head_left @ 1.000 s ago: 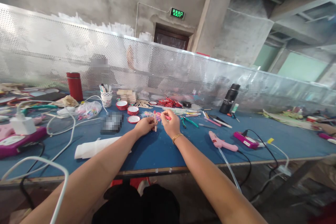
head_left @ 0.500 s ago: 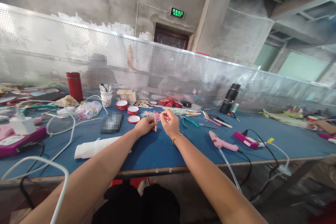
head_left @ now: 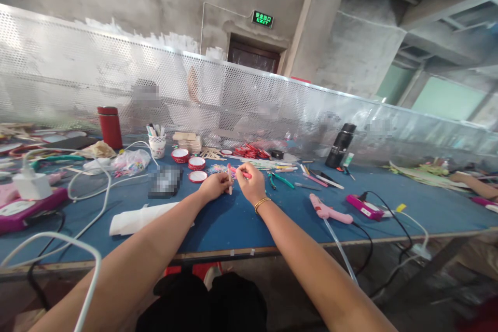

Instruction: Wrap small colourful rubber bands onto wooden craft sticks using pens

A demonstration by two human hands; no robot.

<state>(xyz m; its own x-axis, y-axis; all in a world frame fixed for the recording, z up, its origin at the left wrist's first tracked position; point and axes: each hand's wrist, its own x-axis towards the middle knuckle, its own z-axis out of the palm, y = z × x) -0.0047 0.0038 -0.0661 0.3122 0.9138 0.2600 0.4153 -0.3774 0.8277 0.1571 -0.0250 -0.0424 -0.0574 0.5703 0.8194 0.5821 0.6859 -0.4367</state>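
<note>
My left hand (head_left: 217, 187) is closed on a thin craft stick (head_left: 230, 188), held upright above the blue table. The stick is pale at its lower end and reddish towards the top. A red marker (head_left: 249, 176) is gripped in my right hand (head_left: 252, 185), just right of the stick. My curled fingers partly hide the marker, and I cannot tell whether its tip touches the stick. Behind my hands lies a scatter of small colourful pieces (head_left: 218, 168). Round red-rimmed white discs (head_left: 197, 177) lie left of them, some stacked.
Green-handled pliers (head_left: 282, 181) and a pink glue gun (head_left: 329, 211) lie to the right, near a purple power strip (head_left: 364, 207). A white roll (head_left: 143, 218) is by my left forearm. Bottles, red (head_left: 110, 128) and black (head_left: 341, 146), stand towards the perforated screen (head_left: 233, 98). Cables loop at left.
My hands, the stick and the marker stay almost in place. At the far right edge, another person's hand has shifted slightly left.
</note>
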